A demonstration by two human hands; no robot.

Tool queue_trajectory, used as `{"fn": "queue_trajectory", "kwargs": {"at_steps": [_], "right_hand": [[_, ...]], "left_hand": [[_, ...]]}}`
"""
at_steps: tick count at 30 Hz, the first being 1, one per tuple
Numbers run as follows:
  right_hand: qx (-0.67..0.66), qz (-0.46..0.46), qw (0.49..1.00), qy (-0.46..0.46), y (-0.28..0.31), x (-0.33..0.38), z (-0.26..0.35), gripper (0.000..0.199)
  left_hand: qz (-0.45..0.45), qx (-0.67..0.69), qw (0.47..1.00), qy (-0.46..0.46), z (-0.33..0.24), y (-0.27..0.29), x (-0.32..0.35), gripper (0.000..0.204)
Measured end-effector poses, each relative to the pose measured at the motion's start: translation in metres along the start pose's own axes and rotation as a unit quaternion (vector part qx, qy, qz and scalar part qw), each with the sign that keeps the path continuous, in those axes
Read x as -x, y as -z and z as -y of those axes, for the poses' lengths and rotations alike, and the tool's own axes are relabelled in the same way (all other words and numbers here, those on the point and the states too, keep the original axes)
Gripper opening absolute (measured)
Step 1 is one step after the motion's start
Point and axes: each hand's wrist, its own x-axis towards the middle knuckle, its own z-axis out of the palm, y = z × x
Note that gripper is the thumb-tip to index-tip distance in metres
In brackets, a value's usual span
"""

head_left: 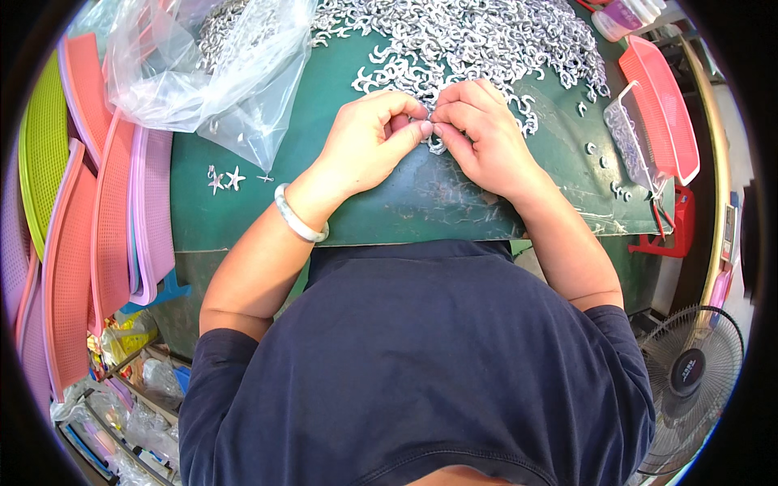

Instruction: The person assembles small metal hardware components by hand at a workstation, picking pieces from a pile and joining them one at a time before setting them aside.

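Left hand (369, 138) and right hand (478, 134) meet, fingers (413, 134) pinching a small silver curved clip (438, 146) beside the clip pile (470, 36) on the green surface (324, 105)

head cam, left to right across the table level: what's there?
Stacked plastic baskets → clear plastic bag → small star-shaped metal pieces → left hand → right hand → clear tub of metal parts → red basket.

Both hands pinched together on one tiny metal piece (438, 146): left hand (369, 142), right hand (478, 138), over green table (243, 219), right beside heap of silver hooks (470, 32). Plastic bag (211, 65) far left.
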Motion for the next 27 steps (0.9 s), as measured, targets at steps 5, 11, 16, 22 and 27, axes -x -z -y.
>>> {"fn": "queue_trajectory", "kwargs": {"at_steps": [5,11,16,22,27], "right_hand": [[-0.005,-0.007,1.000,-0.003,-0.002,0.000,-0.001,0.011],[0.047,0.040,0.998,-0.004,-0.002,0.003,-0.002,0.017],[0.056,0.052,0.997,-0.019,-0.002,0.002,0.002,0.017],[0.061,0.059,0.996,-0.012,-0.001,0.002,0.002,0.016],[0.094,0.054,0.994,0.031,-0.001,0.001,0.002,0.008]], "left_hand": [[-0.023,0.072,0.997,0.010,0.013,0.000,0.000,0.009],[0.011,0.268,0.958,0.100,0.011,0.011,0.003,0.009],[0.022,0.394,0.902,0.172,0.011,0.016,0.003,0.008],[0.010,0.445,0.877,0.180,0.009,0.017,0.004,0.015],[0.033,0.292,0.947,0.131,0.006,0.013,0.008,0.018]]}}
